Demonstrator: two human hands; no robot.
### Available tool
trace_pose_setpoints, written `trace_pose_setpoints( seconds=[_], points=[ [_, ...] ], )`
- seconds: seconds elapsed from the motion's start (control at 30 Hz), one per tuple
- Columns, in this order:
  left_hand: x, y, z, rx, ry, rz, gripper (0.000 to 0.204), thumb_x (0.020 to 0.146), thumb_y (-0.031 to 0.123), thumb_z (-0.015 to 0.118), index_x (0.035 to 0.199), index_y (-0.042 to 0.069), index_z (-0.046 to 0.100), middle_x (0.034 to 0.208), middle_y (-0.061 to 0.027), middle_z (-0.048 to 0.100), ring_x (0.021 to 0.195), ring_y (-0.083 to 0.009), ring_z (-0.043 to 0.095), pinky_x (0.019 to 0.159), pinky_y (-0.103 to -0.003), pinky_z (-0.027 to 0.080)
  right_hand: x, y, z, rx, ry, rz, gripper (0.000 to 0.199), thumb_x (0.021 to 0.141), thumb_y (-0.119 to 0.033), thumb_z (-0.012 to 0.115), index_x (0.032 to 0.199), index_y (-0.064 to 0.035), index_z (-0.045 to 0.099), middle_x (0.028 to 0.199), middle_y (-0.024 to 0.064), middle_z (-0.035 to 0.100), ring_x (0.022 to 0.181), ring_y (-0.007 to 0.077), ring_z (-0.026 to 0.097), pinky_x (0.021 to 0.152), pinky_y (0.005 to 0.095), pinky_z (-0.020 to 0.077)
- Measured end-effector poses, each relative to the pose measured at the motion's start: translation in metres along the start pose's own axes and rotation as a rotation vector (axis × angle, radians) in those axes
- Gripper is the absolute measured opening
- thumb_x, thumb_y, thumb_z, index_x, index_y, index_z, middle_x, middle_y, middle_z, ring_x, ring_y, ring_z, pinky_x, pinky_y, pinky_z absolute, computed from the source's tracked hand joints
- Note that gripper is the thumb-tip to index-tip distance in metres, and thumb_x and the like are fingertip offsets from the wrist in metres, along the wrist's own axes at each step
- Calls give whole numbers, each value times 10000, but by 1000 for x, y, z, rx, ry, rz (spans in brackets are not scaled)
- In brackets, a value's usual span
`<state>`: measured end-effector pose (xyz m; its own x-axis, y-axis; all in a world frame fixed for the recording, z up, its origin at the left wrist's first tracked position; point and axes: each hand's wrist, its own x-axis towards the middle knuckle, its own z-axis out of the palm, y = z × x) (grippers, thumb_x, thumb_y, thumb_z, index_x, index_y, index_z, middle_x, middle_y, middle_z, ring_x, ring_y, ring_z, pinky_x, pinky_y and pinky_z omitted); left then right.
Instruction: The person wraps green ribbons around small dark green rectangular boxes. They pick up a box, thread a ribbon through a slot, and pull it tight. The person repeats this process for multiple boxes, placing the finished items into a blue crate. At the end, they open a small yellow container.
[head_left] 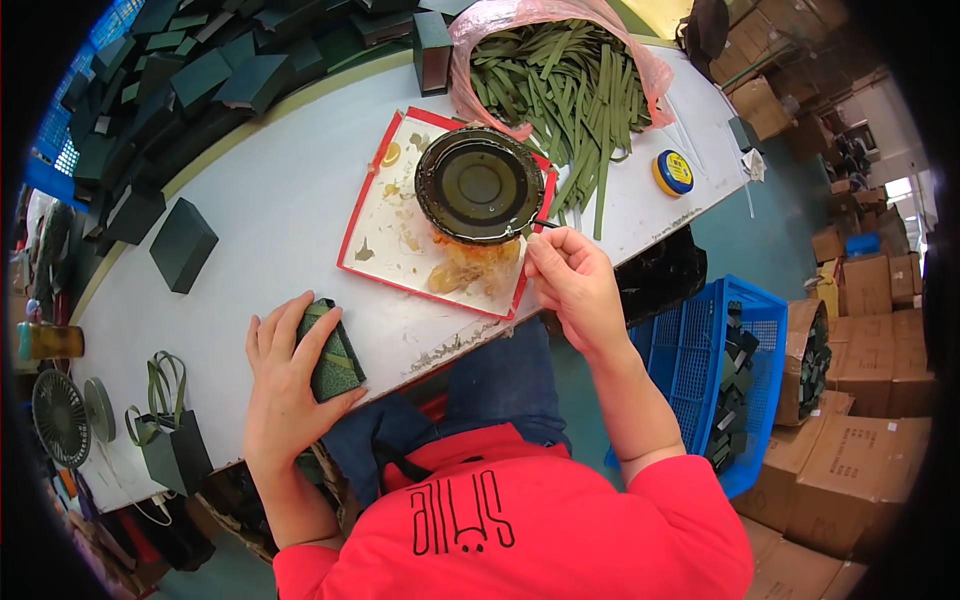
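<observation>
My left hand is curled over a small dark green box with a speckled surface, near the table's front edge. Thumb and fingers grip it from either side. My right hand pinches its fingertips together at the near right rim of a round black dish. Dark, shiny liquid covers the dish's bottom. A short dark tip and a bit of green show at those fingertips, too small to make out. Under the dish lies a white board with a red border and yellowish, dried smears.
Green ribbon strips spill from a pink plastic bag. A yellow-and-blue round tin sits to their right. Dark green boxes pile up at far left. A handled green bag, a fan and a blue crate flank me.
</observation>
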<state>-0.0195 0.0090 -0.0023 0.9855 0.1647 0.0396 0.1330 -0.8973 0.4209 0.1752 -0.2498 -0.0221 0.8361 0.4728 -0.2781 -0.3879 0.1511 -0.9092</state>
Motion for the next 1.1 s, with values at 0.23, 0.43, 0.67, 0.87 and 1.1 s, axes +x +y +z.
trace_pose_setpoints(
  seconds=[0.23, 0.43, 0.67, 0.87, 1.1],
  points=[
    [0, -1, 1, 2, 10, 4, 839, 551, 186, 888, 1328, 90, 585, 1449, -147, 479, 1341, -372, 440, 1178, -574, 237, 10, 6, 4, -66, 68, -31, 168, 978, -186, 672, 946, -40, 595, 760, -6, 590, 510, 3, 335, 443, 197, 221],
    [0, 0, 1, -12, 11, -9, 821, 557, 186, 886, 1318, 103, 592, 1445, -138, 478, 1337, -356, 443, 1171, -599, 232, 11, 4, 0, -5, 46, 17, 172, 960, -187, 680, 906, -54, 585, 709, -24, 563, 520, 8, 374, 457, 197, 260],
    [1, -4, 4, -106, 88, 17, 851, 559, 193, 891, 1335, 60, 568, 1408, -153, 523, 1307, -378, 467, 1132, -522, 315, -3, 3, -3, 139, 29, -62, 133, 968, -150, 651, 926, -67, 557, 754, -13, 554, 524, 16, 348, 460, 199, 241],
    [8, -3, 3, -392, 128, 214, 951, 561, 233, 916, 1398, 52, 504, 1411, -169, 532, 1296, -391, 479, 1083, -486, 373, -35, 12, 21, 53, -153, 53, 101, 963, -138, 648, 961, -57, 587, 780, 0, 575, 600, 25, 429, 509, 198, 318],
    [14, 4, 6, -559, 92, 345, 979, 566, 233, 909, 1424, 38, 480, 1398, -145, 553, 1286, -373, 489, 1081, -455, 381, -56, 19, 56, -133, -490, 361, 155, 966, -157, 683, 943, -40, 585, 859, -41, 602, 771, 17, 539, 661, 196, 434]
  ],
)
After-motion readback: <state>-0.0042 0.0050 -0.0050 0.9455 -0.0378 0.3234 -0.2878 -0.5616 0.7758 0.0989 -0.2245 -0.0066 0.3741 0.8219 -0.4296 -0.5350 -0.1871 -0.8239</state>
